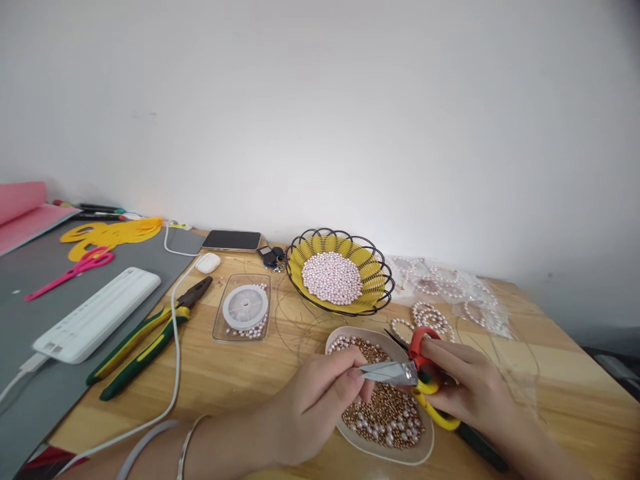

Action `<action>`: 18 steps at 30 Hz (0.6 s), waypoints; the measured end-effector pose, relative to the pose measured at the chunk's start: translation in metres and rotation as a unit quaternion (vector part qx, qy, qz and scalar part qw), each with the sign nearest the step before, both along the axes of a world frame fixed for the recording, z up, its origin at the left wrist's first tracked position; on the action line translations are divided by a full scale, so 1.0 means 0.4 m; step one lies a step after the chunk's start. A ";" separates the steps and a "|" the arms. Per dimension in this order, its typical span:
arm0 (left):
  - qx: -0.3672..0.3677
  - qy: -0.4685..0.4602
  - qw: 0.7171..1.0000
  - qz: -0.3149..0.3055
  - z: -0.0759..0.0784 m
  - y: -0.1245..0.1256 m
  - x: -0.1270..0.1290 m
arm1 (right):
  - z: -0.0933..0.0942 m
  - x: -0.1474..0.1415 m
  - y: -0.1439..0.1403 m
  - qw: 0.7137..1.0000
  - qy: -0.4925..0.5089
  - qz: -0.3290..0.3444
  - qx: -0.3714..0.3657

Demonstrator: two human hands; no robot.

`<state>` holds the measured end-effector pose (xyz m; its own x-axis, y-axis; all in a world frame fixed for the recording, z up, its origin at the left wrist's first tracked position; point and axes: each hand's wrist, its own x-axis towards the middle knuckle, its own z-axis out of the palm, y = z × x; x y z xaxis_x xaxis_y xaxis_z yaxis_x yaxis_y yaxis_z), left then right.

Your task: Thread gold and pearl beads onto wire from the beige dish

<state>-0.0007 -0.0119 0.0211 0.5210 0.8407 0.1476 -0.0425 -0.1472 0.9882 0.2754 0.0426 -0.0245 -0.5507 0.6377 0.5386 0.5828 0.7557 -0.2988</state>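
My right hand [470, 380] grips scissors [395, 372] by their red and yellow handles. The blades point left, with the tips at the fingers of my left hand [325, 400]. Those fingers are pinched together; whatever they hold is too small or hidden to make out. Both hands are over an oval dish [425, 448] of gold and pearl beads [385, 417]. A dark-tipped tool with a dark green handle [483, 450] shows from behind my right hand; I cannot tell whether it lies on the table or is held.
A yellow basket [373, 260] of pale beads stands behind the dish. Beaded loops [430, 320] and plastic bags [450, 283] lie right. Leftward are a clear box [216, 330] with a thread spool [245, 307], pliers [150, 340], a power bank [100, 313], a white cable [176, 360] and pink scissors [75, 270].
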 end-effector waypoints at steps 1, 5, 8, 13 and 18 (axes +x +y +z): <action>-0.003 -0.003 1.000 0.002 -0.003 0.000 0.000 | 0.003 -0.003 0.000 1.000 0.003 0.012 0.004; -0.023 -0.010 1.000 0.001 -0.014 0.001 0.000 | 0.016 -0.015 0.002 0.999 0.007 0.036 0.014; -0.046 -0.014 0.999 0.003 -0.017 0.003 0.000 | 0.025 -0.021 0.003 0.999 0.001 0.041 0.021; -0.053 -0.012 0.998 0.005 -0.018 0.004 0.001 | 0.025 -0.019 0.002 0.999 -0.004 0.047 0.025; -0.071 -0.016 0.997 0.010 -0.020 0.001 0.002 | 0.021 -0.017 0.003 0.999 0.001 0.046 0.021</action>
